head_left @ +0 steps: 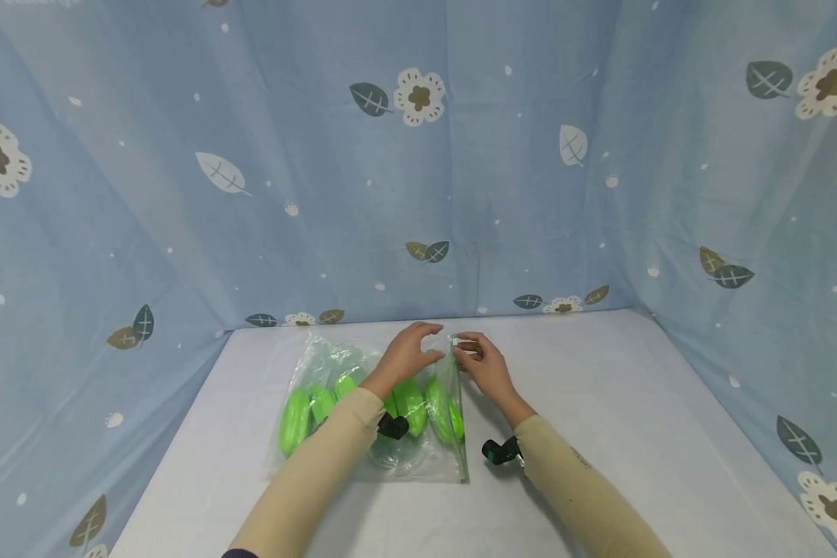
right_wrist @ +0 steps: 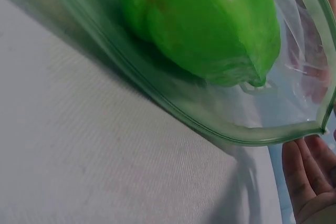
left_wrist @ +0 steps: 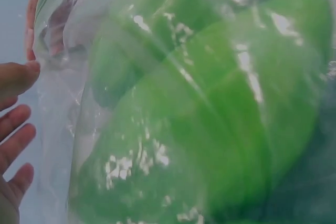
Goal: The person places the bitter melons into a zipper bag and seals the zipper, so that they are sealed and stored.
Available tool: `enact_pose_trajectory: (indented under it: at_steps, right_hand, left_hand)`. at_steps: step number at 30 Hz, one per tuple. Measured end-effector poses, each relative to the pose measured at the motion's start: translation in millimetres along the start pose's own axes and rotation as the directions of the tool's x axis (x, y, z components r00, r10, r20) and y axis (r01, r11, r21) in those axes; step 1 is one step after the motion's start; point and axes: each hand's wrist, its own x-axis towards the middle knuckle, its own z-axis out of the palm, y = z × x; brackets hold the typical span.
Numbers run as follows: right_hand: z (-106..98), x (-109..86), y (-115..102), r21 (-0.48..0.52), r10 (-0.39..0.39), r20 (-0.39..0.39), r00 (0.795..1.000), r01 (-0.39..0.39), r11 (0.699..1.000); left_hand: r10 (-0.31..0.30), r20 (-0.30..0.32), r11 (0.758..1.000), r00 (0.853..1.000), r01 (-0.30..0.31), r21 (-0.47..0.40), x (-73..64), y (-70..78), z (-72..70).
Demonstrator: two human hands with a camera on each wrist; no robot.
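A clear zip bag (head_left: 411, 457) with a green zip strip lies on the table, several bright green, lobed fruit-like pieces (head_left: 295, 422) inside it. Its zip edge runs along the right side, and in the right wrist view the mouth gapes around a green piece (right_wrist: 210, 30). My right hand (head_left: 488, 372) pinches the far corner of that zip edge, by a small white tab (head_left: 455, 341). Over the bag's far part, my left hand (head_left: 408, 356) holds thumb and fingers apart, close to the same corner. In the left wrist view its fingers (left_wrist: 18, 140) are spread beside the plastic.
A white cloth covers the table (head_left: 600, 387). Blue patterned curtains (head_left: 418, 194) rise at the back and both sides. Black wrist cameras (head_left: 500, 451) sit under both forearms, the left one over the bag.
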Motion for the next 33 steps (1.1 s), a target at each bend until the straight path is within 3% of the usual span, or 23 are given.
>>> enact_pose_trajectory:
  at_steps: [7, 16, 24, 30, 33]
  right_hand:
    - [2, 1.1, -1, 0.036, 0.019, 0.014, 1.000, -0.019, 0.999]
    - [3, 3.5, 3, 0.044, 0.019, 0.028, 0.999, -0.020, 0.999]
    - [-1, -11.8, -36, 0.053, 0.001, 0.059, 0.998, -0.005, 0.999]
    - [2, -9.6, -34, 0.081, 0.011, 0.070, 0.998, -0.016, 0.997]
    - [4, -4.4, -24, 0.091, 0.039, 0.065, 0.997, -0.044, 0.995]
  left_hand:
    - [0.039, -0.014, 0.999, 0.999, -0.039, -0.030, 10.2, -2.8, 7.3]
    - [0.026, -0.046, 0.997, 0.999, -0.029, -0.076, 19.7, -5.4, 14.8]
    - [0.028, -0.045, 0.986, 0.999, -0.035, -0.161, 22.5, -6.8, 17.8]
    - [0.032, -0.081, 0.981, 0.996, -0.047, -0.187, 20.7, -7.8, 19.9]
    - [0.019, -0.083, 0.981, 0.996, -0.034, -0.193, 21.1, -8.3, 20.4]
